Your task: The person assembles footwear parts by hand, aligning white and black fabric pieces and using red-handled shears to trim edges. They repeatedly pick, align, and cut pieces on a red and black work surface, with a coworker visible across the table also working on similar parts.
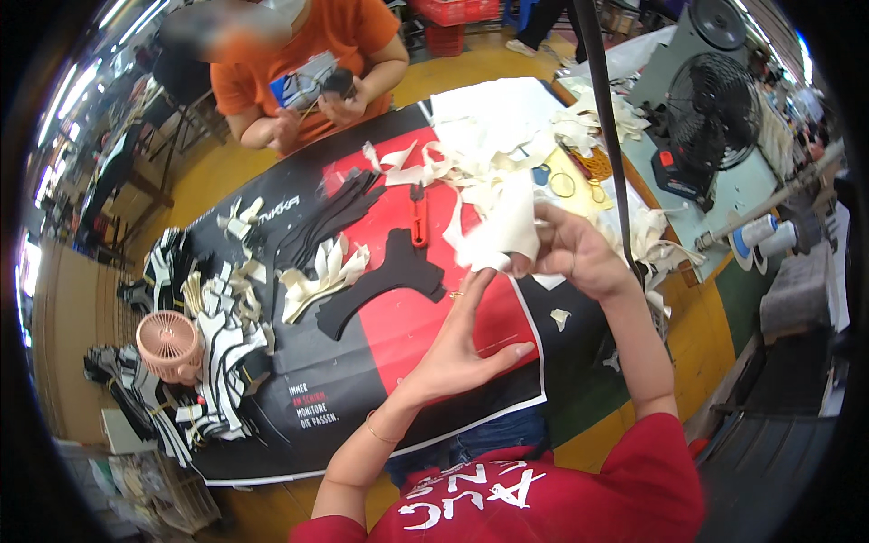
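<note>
Table [715,344]: it is yellow and green, and a big mat lies on top of it.
Mat [407,335]: red and black. I use it as the landmark for every place below.
Other person [299,63]: sits at the far edge of the mat in an orange shirt, with both hands up by the chest. I cannot tell what they hold.
Big black fan [715,113]: stands well off the mat, far on your right.
Black strap [602,100]: hangs down over the right edge of the mat, in front of the white heap.
White heap [489,149]: many white scraps piled on the far right corner of the mat. Too many to count.
Black shape [389,276]: one flat cut piece lying in the middle of the mat.
Black and white pile [213,362]: strips heaped on the left edge of the mat.
Pink fan [169,346]: one small round fan, standing in that pile.
White piece [498,231]: this is the thing you work on. It is up in the air over the right half of the mat.
Right hand [579,253]: your fingers are curled tight, pinching the white piece.
Left hand [457,348]: your fingers are spread wide and straight, with the tips just under the white piece.
Red cutter [419,217]: one, on the mat just left of the white piece.
</note>
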The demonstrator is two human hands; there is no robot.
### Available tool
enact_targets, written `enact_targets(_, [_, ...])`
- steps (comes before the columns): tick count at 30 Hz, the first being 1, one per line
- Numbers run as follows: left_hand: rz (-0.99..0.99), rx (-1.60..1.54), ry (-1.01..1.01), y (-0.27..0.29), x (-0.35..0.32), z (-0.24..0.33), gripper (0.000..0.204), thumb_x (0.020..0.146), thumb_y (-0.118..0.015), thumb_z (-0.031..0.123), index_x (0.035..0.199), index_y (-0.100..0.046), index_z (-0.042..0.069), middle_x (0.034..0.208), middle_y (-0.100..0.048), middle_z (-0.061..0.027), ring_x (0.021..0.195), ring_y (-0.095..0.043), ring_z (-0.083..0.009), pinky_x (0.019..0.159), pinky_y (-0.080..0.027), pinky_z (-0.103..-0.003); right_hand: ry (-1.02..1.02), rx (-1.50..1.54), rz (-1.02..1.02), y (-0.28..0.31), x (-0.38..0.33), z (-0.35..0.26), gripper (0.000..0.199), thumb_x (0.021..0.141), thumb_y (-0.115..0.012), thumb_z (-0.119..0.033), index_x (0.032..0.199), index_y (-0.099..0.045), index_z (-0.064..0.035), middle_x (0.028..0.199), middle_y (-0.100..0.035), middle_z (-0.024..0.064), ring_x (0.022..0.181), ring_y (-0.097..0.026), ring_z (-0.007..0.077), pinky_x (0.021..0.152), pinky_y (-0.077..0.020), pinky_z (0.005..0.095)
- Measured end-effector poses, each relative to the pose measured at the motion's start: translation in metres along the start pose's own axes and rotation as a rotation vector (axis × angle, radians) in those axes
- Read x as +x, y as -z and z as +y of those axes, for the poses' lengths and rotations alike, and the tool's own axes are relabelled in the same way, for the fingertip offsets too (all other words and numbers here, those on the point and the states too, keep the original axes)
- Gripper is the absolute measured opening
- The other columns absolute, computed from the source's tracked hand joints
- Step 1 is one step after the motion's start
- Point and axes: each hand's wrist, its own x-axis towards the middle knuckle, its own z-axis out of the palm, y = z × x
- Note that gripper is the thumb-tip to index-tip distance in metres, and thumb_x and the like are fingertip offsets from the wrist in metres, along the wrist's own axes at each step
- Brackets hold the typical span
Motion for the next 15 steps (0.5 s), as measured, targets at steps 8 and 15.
enact_targets(8, [0.407, -0.426, 0.197, -0.005, -0.044, 0.008, 0.046, 0.097, -0.065, 0.022, 0.134, -0.054, -0.002, 0.140, -0.053, -0.0169, 0.135, -0.045, -0.0234, 0.113, -0.033, -0.038, -0.010, -0.381, 0.028, -0.058, -0.041, 0.061, 0.027, 0.084, -0.059, 0.004, 0.111, -0.061, 0.0049, 0.098, -0.070, 0.0101, 0.090, -0.067, 0.0139, 0.082, -0.0530, 0.0294])
enact_targets(15, [0.396, -0.436, 0.225, 0.025, -0.086, 0.018, 0.023, 0.100, -0.059, 0.014, 0.117, -0.063, -0.002, 0.102, -0.069, -0.0060, 0.095, -0.062, -0.0110, 0.090, -0.048, -0.030, 0.044, -0.184, -0.038, -0.100, -0.053, 0.083, 0.032, 0.087, -0.075, -0.010, 0.113, -0.063, 0.0036, 0.109, -0.065, 0.0088, 0.098, -0.065, 0.0184, 0.084, -0.0515, 0.0323])
